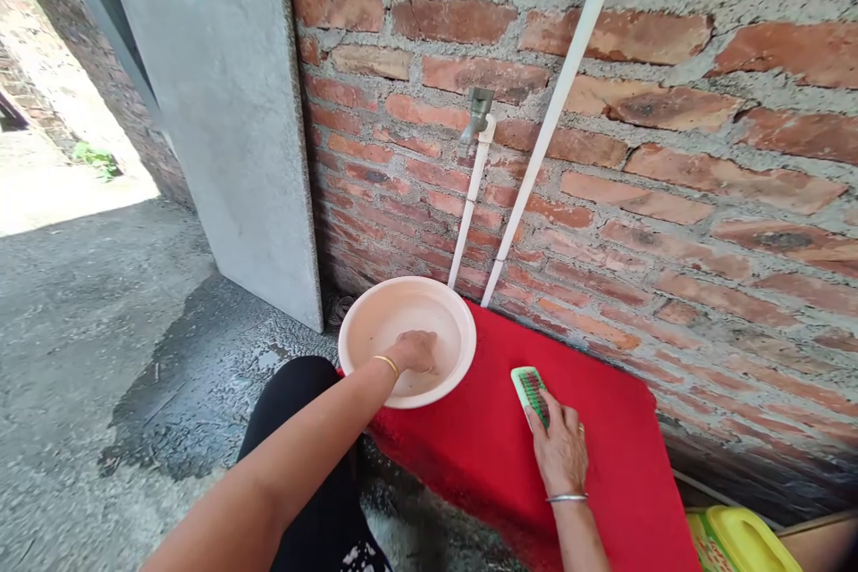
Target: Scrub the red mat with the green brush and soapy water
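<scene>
My left hand (416, 350) reaches down into a pale pink basin (462, 366), its fingers curled low at the water. Whether anything lies within those fingers is hidden. A gold-coloured bangle circles that wrist. Over the red cloth (489, 456), my right hand (561, 447) grips a scrub brush (529, 389) with a pale green body and green and dark reddish bristles turned upward. The thumb and fingers hold the brush from its near end. A silver-coloured bangle is on the right wrist. The basin stands at the far left end of the cloth-covered surface.
A brick wall (603, 188) rises behind, with a metal tap (477, 114) on a white pipe above the basin and another white pipe (556, 112) beside it. A grey slab (228, 125) leans at left over wet concrete floor (180, 411). A yellow container (741, 541) sits lower right.
</scene>
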Motion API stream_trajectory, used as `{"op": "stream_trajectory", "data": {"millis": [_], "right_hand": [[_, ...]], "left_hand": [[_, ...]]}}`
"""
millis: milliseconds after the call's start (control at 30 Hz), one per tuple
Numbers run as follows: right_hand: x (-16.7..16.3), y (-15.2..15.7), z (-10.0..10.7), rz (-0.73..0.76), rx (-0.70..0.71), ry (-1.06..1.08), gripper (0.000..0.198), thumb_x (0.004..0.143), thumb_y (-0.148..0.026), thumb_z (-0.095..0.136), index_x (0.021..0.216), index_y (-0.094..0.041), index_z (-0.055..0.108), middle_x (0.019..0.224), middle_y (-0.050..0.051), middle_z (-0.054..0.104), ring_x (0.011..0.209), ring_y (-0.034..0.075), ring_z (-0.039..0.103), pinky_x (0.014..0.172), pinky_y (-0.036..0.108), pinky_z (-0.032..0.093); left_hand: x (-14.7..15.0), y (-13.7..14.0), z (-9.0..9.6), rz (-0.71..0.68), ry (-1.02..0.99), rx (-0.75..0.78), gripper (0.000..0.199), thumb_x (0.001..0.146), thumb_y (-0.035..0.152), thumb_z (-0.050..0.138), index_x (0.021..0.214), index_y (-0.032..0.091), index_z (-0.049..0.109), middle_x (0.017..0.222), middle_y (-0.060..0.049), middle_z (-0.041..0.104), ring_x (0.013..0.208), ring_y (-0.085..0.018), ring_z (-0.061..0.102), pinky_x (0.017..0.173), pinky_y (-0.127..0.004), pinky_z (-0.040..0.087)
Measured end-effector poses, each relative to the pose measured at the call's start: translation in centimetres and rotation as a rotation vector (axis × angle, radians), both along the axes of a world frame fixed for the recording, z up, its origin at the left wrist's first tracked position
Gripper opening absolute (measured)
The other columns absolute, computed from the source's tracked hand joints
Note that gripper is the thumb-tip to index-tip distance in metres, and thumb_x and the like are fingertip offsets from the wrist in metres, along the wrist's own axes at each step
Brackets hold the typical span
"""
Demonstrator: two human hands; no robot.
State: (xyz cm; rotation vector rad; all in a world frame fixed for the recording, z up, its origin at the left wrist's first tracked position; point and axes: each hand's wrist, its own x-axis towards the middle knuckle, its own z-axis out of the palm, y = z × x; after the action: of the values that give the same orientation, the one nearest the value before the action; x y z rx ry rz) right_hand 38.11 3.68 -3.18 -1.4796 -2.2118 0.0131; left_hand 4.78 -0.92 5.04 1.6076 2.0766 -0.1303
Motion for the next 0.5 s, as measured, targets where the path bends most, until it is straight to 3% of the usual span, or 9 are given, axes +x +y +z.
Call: {"op": "stream_trajectory", "data": {"millis": [100,200,367,500], "right_hand": [[1.8,-0.1,-0.1,-0.065,0.032,-0.001,0.066,0.096,-0.065,0.027,0.125,-0.020,0.065,0.092,0.011,0.059,0.081,0.026,0.056,0.079,0.042,0.044],[2.1,-1.5,-0.4,-0.023,0.041,0.041,0.066,0.095,-0.068,0.028,0.123,-0.021,0.066,0.092,0.010,0.060,0.083,0.026,0.058,0.080,0.042,0.045],[-0.5,-4.7,-0.8,0.180,-0.014,0.133,0.049,0.097,-0.061,0.038,0.123,-0.028,0.065,0.101,0.008,0.062,0.092,0.024,0.060,0.086,0.041,0.046],[-3.5,-5.5,-0.5,0.264,-0.069,0.134,0.040,0.097,-0.052,0.044,0.124,-0.031,0.064,0.102,0.006,0.061,0.093,0.023,0.059,0.086,0.039,0.047]], "left_hand": [[0.1,0.0,0.1,-0.005,-0.008,0.003,0.069,0.068,0.046,0.076,0.128,0.016,0.058,0.132,-0.018,0.064,0.122,-0.037,0.061,0.100,-0.048,0.049],[0.3,-0.1,0.5,0.007,-0.016,0.007,0.065,0.067,0.044,0.077,0.125,0.018,0.060,0.131,-0.016,0.065,0.121,-0.036,0.061,0.100,-0.048,0.049],[0.4,-0.3,1.0,0.008,-0.011,0.005,0.066,0.067,0.044,0.075,0.126,0.018,0.060,0.131,-0.018,0.064,0.123,-0.037,0.060,0.100,-0.049,0.048],[0.3,-0.3,0.7,0.000,0.003,-0.003,0.069,0.068,0.044,0.074,0.129,0.016,0.057,0.133,-0.019,0.063,0.124,-0.038,0.059,0.100,-0.049,0.048]]}}
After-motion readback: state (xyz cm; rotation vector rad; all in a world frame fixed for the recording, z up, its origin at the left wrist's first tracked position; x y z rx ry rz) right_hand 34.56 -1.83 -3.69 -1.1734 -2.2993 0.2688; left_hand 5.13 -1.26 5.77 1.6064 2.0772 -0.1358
